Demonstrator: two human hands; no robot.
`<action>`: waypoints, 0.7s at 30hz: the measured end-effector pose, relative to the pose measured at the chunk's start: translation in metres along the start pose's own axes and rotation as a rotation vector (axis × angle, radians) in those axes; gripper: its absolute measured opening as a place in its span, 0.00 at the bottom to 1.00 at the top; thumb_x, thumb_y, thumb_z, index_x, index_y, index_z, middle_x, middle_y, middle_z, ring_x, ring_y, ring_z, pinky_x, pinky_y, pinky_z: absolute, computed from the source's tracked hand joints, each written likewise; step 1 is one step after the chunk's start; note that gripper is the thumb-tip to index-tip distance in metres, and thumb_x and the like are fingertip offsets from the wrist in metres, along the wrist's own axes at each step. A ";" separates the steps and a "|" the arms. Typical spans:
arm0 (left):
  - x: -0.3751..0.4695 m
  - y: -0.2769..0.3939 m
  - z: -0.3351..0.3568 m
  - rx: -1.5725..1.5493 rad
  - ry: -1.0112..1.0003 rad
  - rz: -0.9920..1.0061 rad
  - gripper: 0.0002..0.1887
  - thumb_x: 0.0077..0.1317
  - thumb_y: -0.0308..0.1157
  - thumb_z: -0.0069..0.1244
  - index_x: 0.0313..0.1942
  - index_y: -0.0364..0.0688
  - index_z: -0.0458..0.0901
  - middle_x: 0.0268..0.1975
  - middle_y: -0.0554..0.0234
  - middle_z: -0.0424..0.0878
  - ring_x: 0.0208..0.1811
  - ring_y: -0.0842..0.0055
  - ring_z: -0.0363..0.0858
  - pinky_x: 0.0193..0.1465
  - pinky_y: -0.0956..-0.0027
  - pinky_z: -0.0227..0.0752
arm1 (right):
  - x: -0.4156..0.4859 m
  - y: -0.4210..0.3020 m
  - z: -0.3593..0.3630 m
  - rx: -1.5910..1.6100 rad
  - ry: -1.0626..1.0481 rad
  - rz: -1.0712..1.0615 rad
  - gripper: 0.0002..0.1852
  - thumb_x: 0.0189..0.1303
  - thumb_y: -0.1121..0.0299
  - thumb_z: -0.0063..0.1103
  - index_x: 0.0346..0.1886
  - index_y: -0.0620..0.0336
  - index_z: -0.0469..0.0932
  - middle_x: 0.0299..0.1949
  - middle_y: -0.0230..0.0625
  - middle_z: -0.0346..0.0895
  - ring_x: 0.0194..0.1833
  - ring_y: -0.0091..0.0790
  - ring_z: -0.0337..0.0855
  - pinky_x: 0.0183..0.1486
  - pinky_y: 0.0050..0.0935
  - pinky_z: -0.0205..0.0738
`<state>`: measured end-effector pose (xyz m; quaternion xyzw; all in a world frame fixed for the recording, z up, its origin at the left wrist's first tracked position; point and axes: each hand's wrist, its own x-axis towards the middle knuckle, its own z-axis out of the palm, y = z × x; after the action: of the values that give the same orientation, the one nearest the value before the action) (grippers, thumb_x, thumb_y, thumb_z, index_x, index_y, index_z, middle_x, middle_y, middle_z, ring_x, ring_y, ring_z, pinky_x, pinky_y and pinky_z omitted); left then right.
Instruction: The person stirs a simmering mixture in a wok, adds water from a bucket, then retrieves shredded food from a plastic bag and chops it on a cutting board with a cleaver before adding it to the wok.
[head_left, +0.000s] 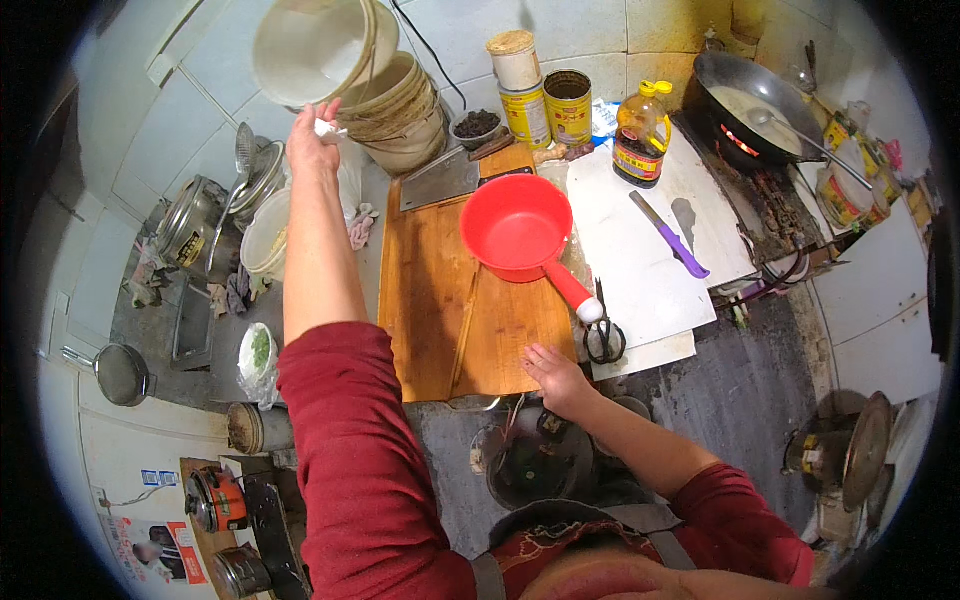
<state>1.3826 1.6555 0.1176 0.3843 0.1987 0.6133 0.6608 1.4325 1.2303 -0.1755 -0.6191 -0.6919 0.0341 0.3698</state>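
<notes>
My left hand (313, 142) is raised at the upper left, beside the rim of a tilted white plastic bucket (315, 52). Something small and white, perhaps a crumpled tissue (330, 131), lies against its fingers. My right hand (559, 379) rests at the near right corner of a wooden cutting board (427, 322), fingers apart, holding nothing. On the board's right part sits a red plastic dipper (517, 225), its handle pointing down to the right, next to black-handled scissors (604, 337). A cleaver (442, 180) lies across the board's far end.
A purple-handled knife (675, 244) and an oil bottle (640, 142) are on the white board at right. Beyond, a wok (750, 97) with a ladle in pale liquid sits over a flame. Stacked dirty buckets (397, 127), yellow cans (568, 109) and a bowl of greens (259, 349) surround the board.
</notes>
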 end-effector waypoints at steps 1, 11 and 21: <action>-0.008 -0.002 -0.001 0.066 -0.056 -0.006 0.18 0.65 0.29 0.47 0.52 0.32 0.64 0.43 0.47 0.78 0.37 0.62 0.80 0.25 0.72 0.68 | 0.000 0.000 0.000 -0.012 -0.049 0.032 0.25 0.40 0.78 0.55 0.49 0.71 0.72 0.55 0.53 0.68 0.60 0.51 0.65 0.64 0.44 0.55; -0.288 -0.028 -0.109 0.406 -0.058 -0.277 0.19 0.62 0.26 0.46 0.53 0.31 0.69 0.40 0.47 0.83 0.21 0.78 0.76 0.21 0.80 0.67 | -0.004 0.005 -0.004 -0.076 -0.202 0.003 0.30 0.43 0.77 0.59 0.55 0.70 0.68 0.61 0.52 0.63 0.64 0.50 0.60 0.67 0.45 0.50; -0.620 -0.045 -0.167 0.174 0.582 -0.502 0.12 0.62 0.29 0.48 0.45 0.35 0.75 0.32 0.50 0.82 0.19 0.76 0.74 0.20 0.74 0.68 | -0.021 0.005 -0.025 0.081 -0.105 -0.093 0.28 0.46 0.75 0.62 0.54 0.70 0.70 0.61 0.52 0.62 0.66 0.51 0.57 0.67 0.42 0.51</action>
<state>1.1847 1.1048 -0.1500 0.1884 0.5168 0.4969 0.6712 1.4494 1.2027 -0.1701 -0.5680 -0.7366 0.0774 0.3589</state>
